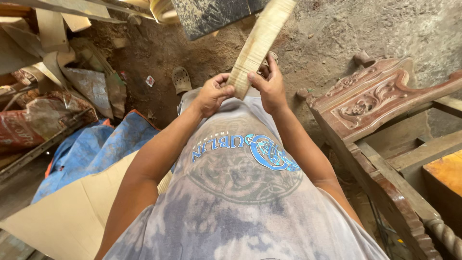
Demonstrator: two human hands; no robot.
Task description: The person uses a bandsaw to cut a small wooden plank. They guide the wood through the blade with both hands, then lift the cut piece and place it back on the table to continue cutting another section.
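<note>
Strip [257, 41] of pale wood rises from both hands' grip [212, 94] [269, 86].

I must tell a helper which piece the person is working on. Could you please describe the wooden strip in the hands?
Start at the carved dark wooden frame on the right, then look left. Both hands, left hand and right hand, grip the lower end of a pale wooden strip rising upward; it alone is long, flat and light-coloured.

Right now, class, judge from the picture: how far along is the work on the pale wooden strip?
Done: little shows as finished; the pale wooden strip looks bare and unvarnished. In hand: the left hand and right hand both grip its lower end, strip pointing away over the dirt floor. Left: the strip is apart from the carved dark furniture frame at the right; no joining is visible.
</note>
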